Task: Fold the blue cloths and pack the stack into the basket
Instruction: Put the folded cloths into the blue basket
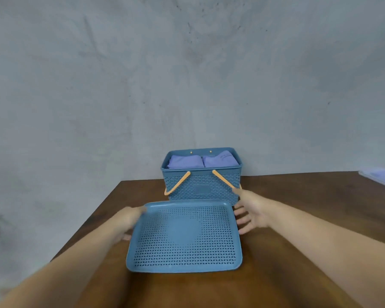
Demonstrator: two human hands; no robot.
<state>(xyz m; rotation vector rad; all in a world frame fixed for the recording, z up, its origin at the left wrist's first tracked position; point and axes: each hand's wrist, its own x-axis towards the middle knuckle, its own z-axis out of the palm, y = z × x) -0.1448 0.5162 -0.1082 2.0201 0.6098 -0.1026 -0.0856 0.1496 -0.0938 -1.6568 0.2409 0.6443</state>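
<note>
One basket (187,185) at 12 o'clock holds two folded blue cloths (186,162); left hand (127,221) grips one lid (185,238), right hand (251,212) spread open beside it.

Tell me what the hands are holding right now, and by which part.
The left hand grips the blue perforated lid by its left edge. The right hand is open beside the right edge, holding nothing; contact is unclear.

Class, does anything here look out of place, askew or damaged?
Nothing damaged or spilled. The lid is off the basket, slightly skewed in front of it, gripped by the left hand; cloths sit neatly inside.
</note>
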